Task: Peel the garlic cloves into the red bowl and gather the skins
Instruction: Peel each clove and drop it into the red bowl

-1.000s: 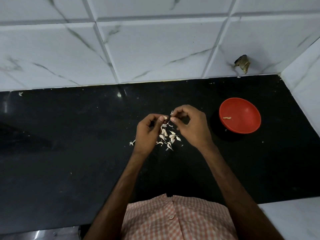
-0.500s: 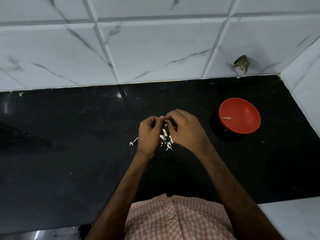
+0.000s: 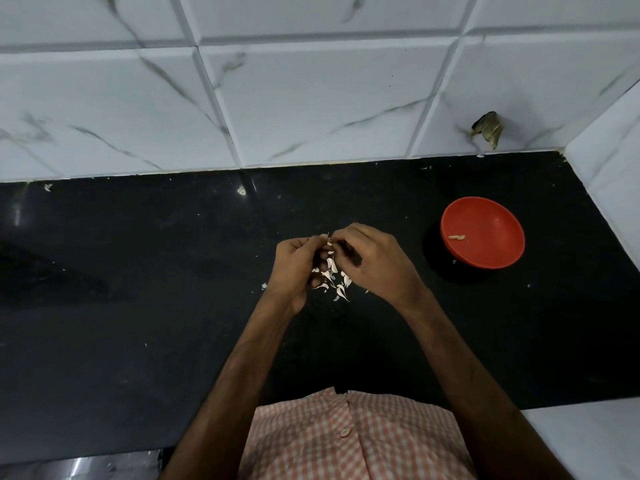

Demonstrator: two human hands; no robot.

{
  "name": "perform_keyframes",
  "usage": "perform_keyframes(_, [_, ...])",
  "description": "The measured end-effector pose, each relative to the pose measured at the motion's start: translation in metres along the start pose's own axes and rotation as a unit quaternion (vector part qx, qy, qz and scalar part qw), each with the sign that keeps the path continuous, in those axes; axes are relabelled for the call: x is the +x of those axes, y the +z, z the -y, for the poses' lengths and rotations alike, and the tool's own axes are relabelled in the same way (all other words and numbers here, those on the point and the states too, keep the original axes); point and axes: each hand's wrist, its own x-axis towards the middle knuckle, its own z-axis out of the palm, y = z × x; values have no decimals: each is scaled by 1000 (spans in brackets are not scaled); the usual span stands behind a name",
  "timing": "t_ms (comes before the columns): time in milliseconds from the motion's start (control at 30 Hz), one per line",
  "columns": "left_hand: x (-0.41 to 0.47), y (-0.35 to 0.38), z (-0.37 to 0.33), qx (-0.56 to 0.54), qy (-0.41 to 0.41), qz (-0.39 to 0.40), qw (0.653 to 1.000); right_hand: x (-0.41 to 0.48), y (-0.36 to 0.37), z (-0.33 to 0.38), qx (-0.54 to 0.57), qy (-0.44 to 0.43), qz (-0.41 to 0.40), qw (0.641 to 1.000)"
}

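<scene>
My left hand (image 3: 294,265) and my right hand (image 3: 374,261) meet over the black counter, fingertips pinched together on a small garlic clove (image 3: 329,241) that is mostly hidden between them. Below the hands lies a scatter of white garlic skins (image 3: 337,287). The red bowl (image 3: 498,251) stands on the counter to the right of my right hand, apart from it, with one pale peeled clove (image 3: 456,237) inside.
A black counter (image 3: 138,306) runs to a white marble-tiled wall (image 3: 311,91) at the back and another tiled wall (image 3: 609,174) on the right. A dark broken spot (image 3: 487,128) marks the back wall above the bowl. A stray skin bit (image 3: 264,286) lies left of my hands.
My hands have closed in on each other from slightly apart and dropped a little toward the skins. The bowl and the scatter of skins have stayed put.
</scene>
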Motion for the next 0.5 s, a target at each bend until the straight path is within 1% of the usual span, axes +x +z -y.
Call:
perform_keyframes(300, [0, 3, -3, 45, 5, -4, 999, 5, 3, -2, -41, -25, -3, 999])
perform_keyframes(433, [1, 3, -5, 23, -2, 1, 1000, 7, 3, -3, -55, -30, -17, 998])
perform_keyframes(500, [0, 1, -5, 32, -2, 15, 999, 6, 3, -5, -48, -24, -25, 998])
